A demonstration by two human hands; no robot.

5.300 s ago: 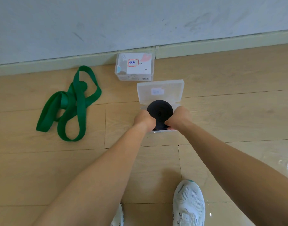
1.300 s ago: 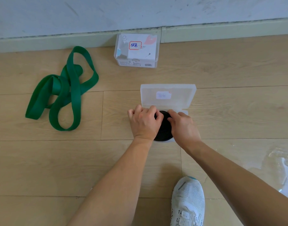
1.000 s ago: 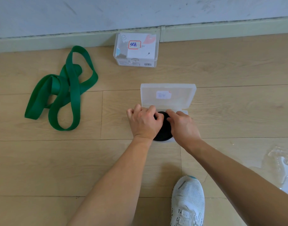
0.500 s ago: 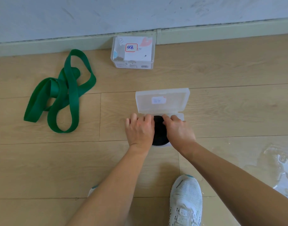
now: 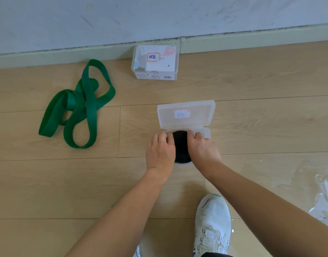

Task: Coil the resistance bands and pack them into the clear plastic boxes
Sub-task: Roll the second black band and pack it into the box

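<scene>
Frosted clear plastic box (image 5: 205, 131), matt black band coil (image 5: 180, 145), smooth pale wood floor (image 5: 252, 89).

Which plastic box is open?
The clear box under both hands, holding the black coiled band; its lid is flipped up. The labelled box by the wall is shut.

The scene is lit brightly and evenly by soft daylight. Glare is seen on the floor (image 5: 215, 86) at the lower right, where a bright reflected patch washes out the wood grain. Only faint, soft shadows are cast beneath the arms and beside the green band (image 5: 76, 108). Wide-angle distortion is evident: the skirting (image 5: 66, 54) is bowed along the top. Slight softness is noted towards the edges, while the centre is rendered sharply.
</scene>
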